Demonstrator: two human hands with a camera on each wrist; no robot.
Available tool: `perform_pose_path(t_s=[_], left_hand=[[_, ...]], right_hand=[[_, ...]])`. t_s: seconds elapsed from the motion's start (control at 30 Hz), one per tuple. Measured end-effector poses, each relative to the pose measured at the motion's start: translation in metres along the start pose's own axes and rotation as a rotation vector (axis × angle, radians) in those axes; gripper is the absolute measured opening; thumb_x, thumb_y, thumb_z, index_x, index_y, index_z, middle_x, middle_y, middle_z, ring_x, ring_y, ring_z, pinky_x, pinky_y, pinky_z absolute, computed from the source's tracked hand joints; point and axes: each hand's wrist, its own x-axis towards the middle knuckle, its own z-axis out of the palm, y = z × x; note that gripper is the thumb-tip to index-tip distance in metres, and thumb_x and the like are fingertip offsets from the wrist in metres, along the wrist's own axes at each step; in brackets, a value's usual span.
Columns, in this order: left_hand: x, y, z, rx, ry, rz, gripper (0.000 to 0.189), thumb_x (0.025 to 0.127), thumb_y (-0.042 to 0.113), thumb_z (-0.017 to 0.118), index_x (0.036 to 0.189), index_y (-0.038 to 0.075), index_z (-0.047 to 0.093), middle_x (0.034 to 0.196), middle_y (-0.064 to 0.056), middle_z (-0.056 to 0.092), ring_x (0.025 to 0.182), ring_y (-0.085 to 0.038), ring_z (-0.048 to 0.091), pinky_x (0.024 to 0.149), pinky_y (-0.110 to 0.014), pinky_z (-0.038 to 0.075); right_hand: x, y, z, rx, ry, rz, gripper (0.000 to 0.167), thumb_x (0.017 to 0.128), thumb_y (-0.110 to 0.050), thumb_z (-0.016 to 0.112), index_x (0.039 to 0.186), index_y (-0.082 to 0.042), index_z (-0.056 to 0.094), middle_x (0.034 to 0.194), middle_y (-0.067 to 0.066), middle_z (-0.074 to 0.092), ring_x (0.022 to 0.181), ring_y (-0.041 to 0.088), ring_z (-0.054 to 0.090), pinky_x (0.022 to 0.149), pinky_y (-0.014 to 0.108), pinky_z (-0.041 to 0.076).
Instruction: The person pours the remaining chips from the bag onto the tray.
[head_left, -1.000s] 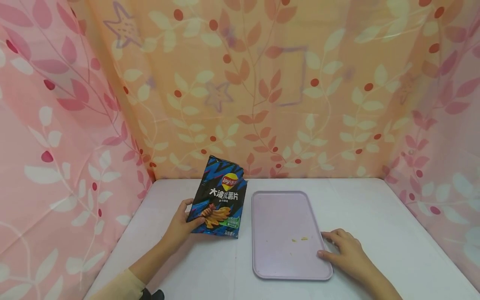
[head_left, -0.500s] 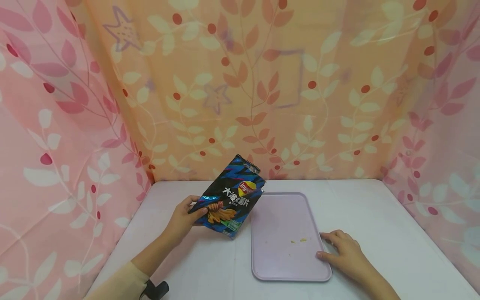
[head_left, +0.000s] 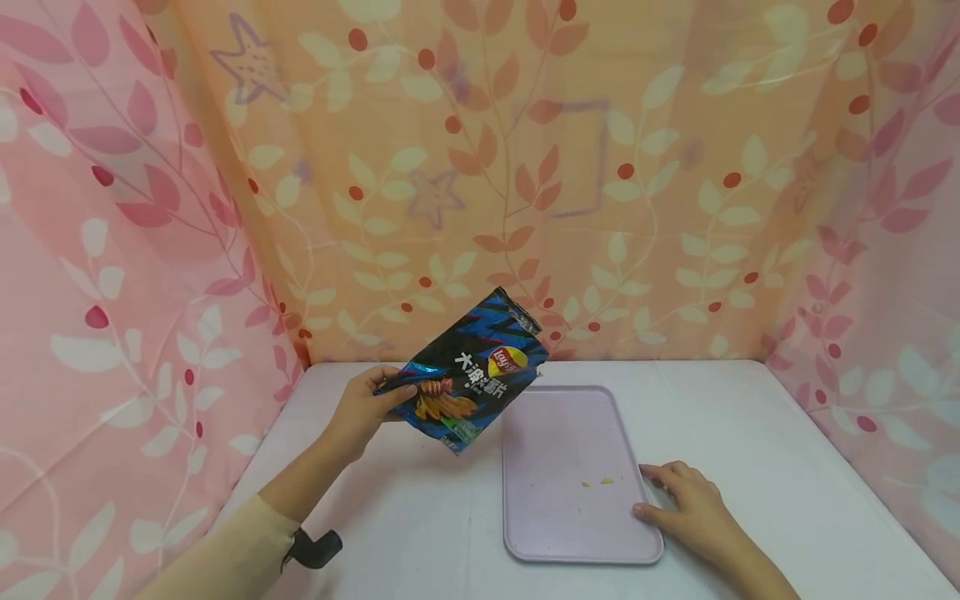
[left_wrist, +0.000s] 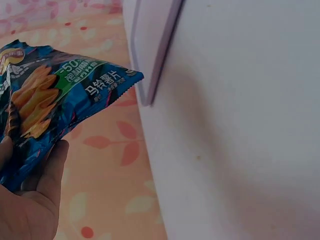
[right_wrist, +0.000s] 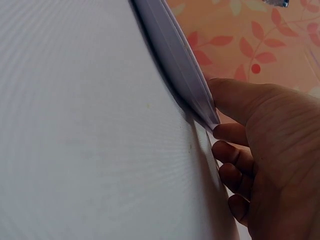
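My left hand (head_left: pixel 363 412) grips a blue and black chip bag (head_left: pixel 472 367) by its lower left side, thumb across the printed front. The bag is tilted, its torn upper end pointing right over the far left corner of a pale purple tray (head_left: pixel 570 433). In the left wrist view the bag (left_wrist: pixel 75 85) shows its bottom seam, with fingers behind it. My right hand (head_left: pixel 690 504) pinches the tray's right edge between thumb and forefinger; the right wrist view shows the other fingers (right_wrist: pixel 232 180) curled beside the rim. A few yellow chip crumbs (head_left: pixel 606 481) lie on the tray.
The tray lies on a white table (head_left: pixel 420 517). Patterned curtains (head_left: pixel 480 183) stand close behind the table and along both sides. A black strap piece (head_left: pixel 315 550) sticks out from the left sleeve (head_left: pixel 247 542).
My left hand has lifted the chip bag, moved it rightward and tipped its top to the right, so it now overlaps the tray's corner. The right hand and tray stay in place.
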Motion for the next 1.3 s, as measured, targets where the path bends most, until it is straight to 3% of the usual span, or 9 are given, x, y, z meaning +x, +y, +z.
perform_pose_path(t_s=[0.1,0.27,0.43,0.73,1.03,1.3], left_hand=[[0.004,0.011,-0.001,0.004,-0.014,0.025,0.038,0.093,0.023,0.078,0.123,0.003,0.067,0.115,-0.009,0.067,0.095,-0.024,0.072,0.084,-0.038,0.062],[0.011,0.031,0.003,-0.052,-0.031,0.046,0.031,0.091,0.024,0.081,0.116,0.009,0.073,0.114,-0.008,0.068,0.096,-0.027,0.072,0.085,-0.041,0.061],[0.013,0.047,0.011,-0.132,-0.020,0.008,0.029,0.091,0.022,0.080,0.117,0.010,0.073,0.109,-0.004,0.072,0.095,-0.024,0.072,0.087,-0.041,0.061],[0.016,0.062,0.024,-0.263,-0.057,-0.040,0.014,0.095,0.020,0.076,0.107,0.015,0.075,0.102,0.000,0.075,0.094,-0.019,0.069,0.091,-0.034,0.059],[0.020,0.068,0.034,-0.184,-0.015,-0.028,0.026,0.090,0.028,0.081,0.111,0.014,0.076,0.104,0.002,0.076,0.102,-0.019,0.067,0.094,-0.032,0.056],[0.024,0.071,0.042,-0.097,-0.040,0.023,0.026,0.091,0.029,0.081,0.110,0.013,0.075,0.105,0.000,0.075,0.106,-0.020,0.065,0.096,-0.034,0.054]], right_hand=[[0.000,0.000,0.000,0.002,-0.002,0.007,0.074,0.079,-0.062,0.079,0.132,-0.012,0.068,0.110,-0.001,0.064,0.095,0.013,0.055,0.080,0.043,0.043],[-0.001,0.002,0.000,-0.001,0.005,0.004,0.073,0.079,-0.062,0.079,0.132,-0.013,0.068,0.110,-0.001,0.064,0.095,0.013,0.055,0.080,0.043,0.043],[-0.001,0.001,-0.001,0.001,0.002,0.001,0.073,0.080,-0.063,0.078,0.132,-0.012,0.068,0.111,-0.001,0.064,0.095,0.013,0.055,0.081,0.044,0.042],[0.001,-0.003,-0.003,-0.007,0.008,-0.015,0.071,0.081,-0.060,0.079,0.132,-0.012,0.068,0.111,0.000,0.065,0.095,0.014,0.055,0.082,0.046,0.044],[0.001,-0.003,-0.002,0.038,-0.001,-0.016,0.070,0.081,-0.056,0.080,0.132,-0.010,0.068,0.111,-0.001,0.065,0.098,0.016,0.057,0.084,0.046,0.043],[0.000,-0.001,0.001,0.056,-0.017,-0.010,0.073,0.081,-0.053,0.082,0.136,-0.008,0.065,0.096,-0.014,0.060,0.091,0.008,0.056,0.086,0.044,0.053]])
